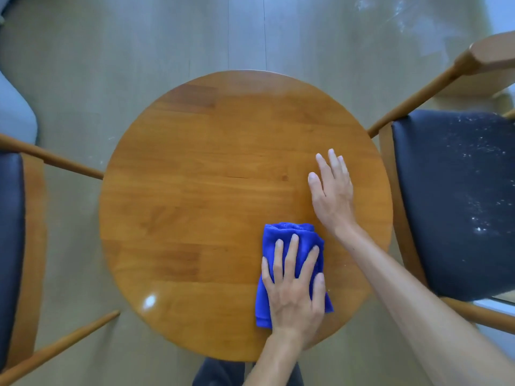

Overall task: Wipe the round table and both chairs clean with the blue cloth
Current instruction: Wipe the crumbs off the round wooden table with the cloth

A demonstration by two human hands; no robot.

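A round wooden table (195,190) fills the middle of the view. On its near right part lies a folded blue cloth (289,235). My left hand (295,291) presses flat on the cloth with its fingers spread and straight. My right hand (331,193) rests flat on the bare wood just beyond the cloth, fingers straight. A wooden chair with a dark seat (457,201) stands to the right, its seat speckled with white dust. Another chair with a dark seat (11,246) stands at the left edge, only partly in view.
Pale wood-look floor (139,65) surrounds the table, with white smears at the top right (398,18). A grey upholstered piece (14,112) shows at the far left. My dark trouser legs (217,374) are at the table's near edge.
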